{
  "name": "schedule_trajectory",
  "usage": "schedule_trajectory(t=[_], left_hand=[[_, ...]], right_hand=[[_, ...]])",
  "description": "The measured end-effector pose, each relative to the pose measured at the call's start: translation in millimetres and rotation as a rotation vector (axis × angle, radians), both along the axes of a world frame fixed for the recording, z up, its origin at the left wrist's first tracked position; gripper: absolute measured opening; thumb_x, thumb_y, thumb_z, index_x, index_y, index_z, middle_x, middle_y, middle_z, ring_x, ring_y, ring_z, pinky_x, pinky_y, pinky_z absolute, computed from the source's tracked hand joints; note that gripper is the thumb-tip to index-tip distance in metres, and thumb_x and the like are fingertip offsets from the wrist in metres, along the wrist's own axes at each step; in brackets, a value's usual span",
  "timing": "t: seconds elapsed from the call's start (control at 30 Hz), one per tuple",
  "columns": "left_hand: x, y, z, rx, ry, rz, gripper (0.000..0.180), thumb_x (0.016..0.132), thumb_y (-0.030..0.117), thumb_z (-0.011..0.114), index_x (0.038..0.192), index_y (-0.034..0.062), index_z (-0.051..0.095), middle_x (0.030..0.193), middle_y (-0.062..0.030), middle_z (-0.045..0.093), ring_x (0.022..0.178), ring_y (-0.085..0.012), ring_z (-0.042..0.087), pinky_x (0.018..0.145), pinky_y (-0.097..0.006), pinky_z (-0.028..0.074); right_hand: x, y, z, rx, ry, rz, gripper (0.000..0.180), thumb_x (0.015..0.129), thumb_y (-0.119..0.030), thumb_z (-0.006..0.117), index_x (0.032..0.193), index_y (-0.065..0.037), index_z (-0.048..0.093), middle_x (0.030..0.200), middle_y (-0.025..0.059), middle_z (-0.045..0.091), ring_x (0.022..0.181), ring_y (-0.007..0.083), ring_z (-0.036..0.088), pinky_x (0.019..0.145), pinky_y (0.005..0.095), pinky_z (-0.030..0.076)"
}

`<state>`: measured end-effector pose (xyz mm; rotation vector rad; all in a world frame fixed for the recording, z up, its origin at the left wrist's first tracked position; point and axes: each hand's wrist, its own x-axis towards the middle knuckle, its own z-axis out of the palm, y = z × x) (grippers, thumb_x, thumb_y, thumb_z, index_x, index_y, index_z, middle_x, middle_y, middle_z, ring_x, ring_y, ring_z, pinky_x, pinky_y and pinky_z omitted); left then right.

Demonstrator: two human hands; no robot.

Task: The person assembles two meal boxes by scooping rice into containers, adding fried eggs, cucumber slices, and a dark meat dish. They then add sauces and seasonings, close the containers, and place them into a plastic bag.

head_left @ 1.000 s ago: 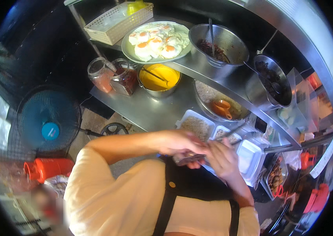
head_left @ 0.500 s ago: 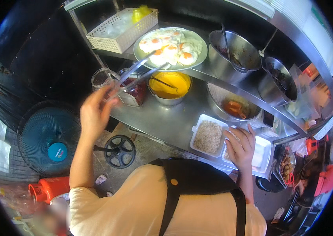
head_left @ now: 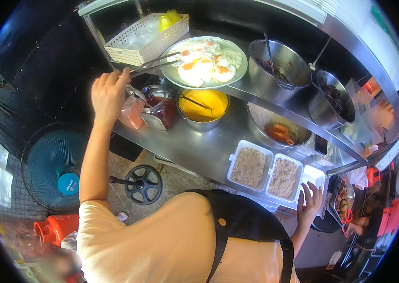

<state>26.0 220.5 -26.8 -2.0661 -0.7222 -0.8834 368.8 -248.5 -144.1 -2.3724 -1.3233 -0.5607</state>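
My left hand [head_left: 108,94] is closed around metal tongs [head_left: 150,64], whose tips reach over the left side of a round plate [head_left: 241,78]. Several fried eggs [head_left: 202,63] lie piled on that plate, and the tongs hold no egg that I can make out. At the lower right, my right hand [head_left: 309,203] has its fingers spread at the near edge of a white foam box [head_left: 314,175]. Beside that box, two compartments of foam boxes hold a pale grainy food, one at the left [head_left: 249,165] and one in the middle [head_left: 284,177].
Below the shelf stand a jar of dark red food [head_left: 162,111], a pinkish jar [head_left: 132,113], a pot of yellow sauce [head_left: 204,106] and a steel bowl with an orange scoop [head_left: 279,133]. A white basket [head_left: 136,54] and steel pots [head_left: 279,61] flank the plate. A fan [head_left: 53,165] stands left.
My left hand has risen, and the tongs have drawn back to the plate's left side. My right hand has moved from the middle foam compartment to the right-hand box, its fingers now spread.
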Motion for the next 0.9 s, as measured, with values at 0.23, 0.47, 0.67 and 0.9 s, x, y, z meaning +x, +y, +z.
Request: schedule_trajectory(t=[0.23,0.47,0.67,0.9], left_hand=[[-19,0,28,0.056,0.223,-0.144,0.041,0.069,0.011,0.059,0.110,0.0128,0.064,0.099,-0.0042,0.063,0.088,-0.0203,0.058,0.077,-0.035,0.046],[-7,10,13,0.031,0.131,-0.251,0.041,0.069,0.011,0.063,0.109,0.0135,0.064,0.097,-0.0031,0.063,0.083,-0.0198,0.059,0.073,-0.034,0.045],[-12,16,-10,0.008,0.054,-0.241,0.043,0.069,0.011,0.067,0.112,0.0134,0.065,0.096,-0.0025,0.063,0.083,-0.0202,0.058,0.072,-0.035,0.043],[0,12,26,0.061,0.188,-0.270,0.042,0.069,0.009,0.062,0.111,0.0121,0.064,0.098,-0.0030,0.063,0.085,-0.0208,0.059,0.075,-0.035,0.045]], right_hand=[[-3,-6,-1,-0.034,-0.008,-0.015,0.027,0.081,-0.004,0.062,0.108,-0.010,0.065,0.109,0.0079,0.059,0.107,0.0319,0.055,0.103,0.0495,0.037],[-6,1,4,-0.010,0.014,0.030,0.029,0.081,-0.003,0.061,0.109,-0.010,0.064,0.109,0.0085,0.059,0.105,0.0316,0.055,0.102,0.0495,0.038],[-7,-1,-3,-0.013,0.032,0.042,0.030,0.080,-0.003,0.061,0.109,-0.010,0.065,0.108,0.0084,0.059,0.104,0.0310,0.056,0.102,0.0492,0.038],[-6,-17,-6,-0.015,0.025,-0.030,0.027,0.081,-0.003,0.061,0.107,-0.009,0.065,0.107,0.0090,0.060,0.104,0.0312,0.056,0.102,0.0490,0.038]])
